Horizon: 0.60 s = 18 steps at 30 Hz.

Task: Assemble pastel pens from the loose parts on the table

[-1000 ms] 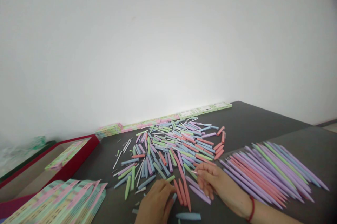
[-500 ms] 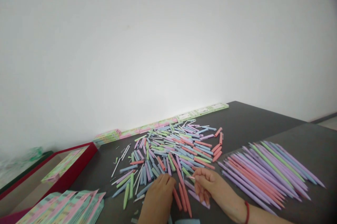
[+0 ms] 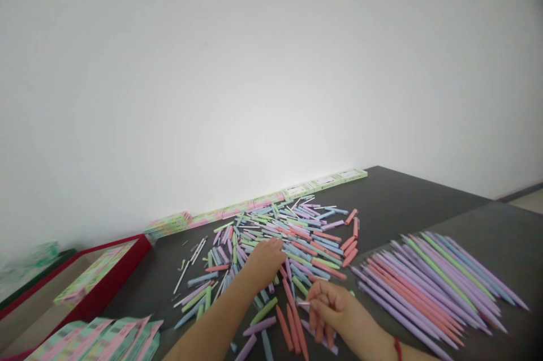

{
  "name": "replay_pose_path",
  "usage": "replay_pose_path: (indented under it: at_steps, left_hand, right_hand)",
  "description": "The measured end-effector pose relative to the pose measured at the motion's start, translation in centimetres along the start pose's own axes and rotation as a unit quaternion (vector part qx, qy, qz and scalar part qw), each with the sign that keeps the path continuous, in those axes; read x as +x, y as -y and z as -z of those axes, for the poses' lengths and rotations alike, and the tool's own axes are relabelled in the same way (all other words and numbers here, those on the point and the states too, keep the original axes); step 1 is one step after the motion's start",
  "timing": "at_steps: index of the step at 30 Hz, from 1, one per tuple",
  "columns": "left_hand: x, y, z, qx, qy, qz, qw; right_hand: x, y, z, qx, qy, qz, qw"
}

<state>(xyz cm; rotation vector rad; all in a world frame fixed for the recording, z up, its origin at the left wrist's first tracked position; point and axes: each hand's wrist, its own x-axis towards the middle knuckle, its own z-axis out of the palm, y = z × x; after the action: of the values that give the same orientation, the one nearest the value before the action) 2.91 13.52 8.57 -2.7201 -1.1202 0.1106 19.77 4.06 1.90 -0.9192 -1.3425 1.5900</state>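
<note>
My left hand (image 3: 263,262) reaches palm down over a loose pile of pastel pen parts (image 3: 305,228); its fingertips are hidden behind the back of the hand. Just right of the pile's near end, my right hand (image 3: 328,310) is closed in a pinch on a thin white stick (image 3: 303,303), whose end pokes out to the left. Several coral pen barrels (image 3: 292,324) lie between the hands, close to a green part (image 3: 266,309) and purple ones. To the right, long pointed pens (image 3: 424,287) lie side by side in purple, coral, green and blue.
A row of flat printed boxes (image 3: 297,190) runs along the wall behind the pile. At left, a red-rimmed box (image 3: 123,270) holds a printed carton (image 3: 93,273). Printed packets (image 3: 97,338) overlap at the near left on the dark table (image 3: 399,197).
My left hand has moved forward from the near edge onto the pile, uncovering green, purple and blue parts. My right hand stays nearly in place, still pinching the white stick.
</note>
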Motion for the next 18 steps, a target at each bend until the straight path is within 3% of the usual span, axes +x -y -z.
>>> replay_pose_path:
  at_steps: [5,8,11,12,14,15,16,18]
  left_hand:
    - [-0.7,0.1,1.5,-0.015,-0.001,0.014,1.000]
    - [-2.8,-0.7,2.7,-0.052,-0.052,0.075,0.994]
    - [-5.7,-2.7,2.7,-0.136,-0.120,0.152,0.972]
    - [-6.7,-3.5,2.3,-0.287,-0.157,0.196,0.924]
    - [-8.4,-5.1,1.3,-0.548,-0.192,0.235,0.780]
    - [-9.1,-5.8,0.7,-0.630,-0.202,0.236,0.711]
    - [-9.7,-6.5,0.2,-0.682,-0.205,0.236,0.661]
    - [-10.5,-7.5,-0.6,-0.748,-0.210,0.240,0.582]
  right_hand:
    - [-0.1,0.2,0.0,0.000,-0.003,-0.006,1.000]
    - [-0.2,0.5,0.0,0.002,-0.008,0.003,1.000]
    - [-0.3,1.1,-0.2,0.005,-0.003,0.022,1.000]
    - [-0.4,1.3,-0.3,0.008,0.000,0.026,1.000]
    - [-0.7,1.5,-0.6,0.014,0.009,0.027,0.999]
    - [-0.9,1.6,-0.7,0.018,0.017,0.027,0.999]
    - [-1.1,1.7,-0.8,0.022,0.027,0.029,0.999]
    - [-1.5,1.8,-1.0,0.017,0.045,0.035,0.998]
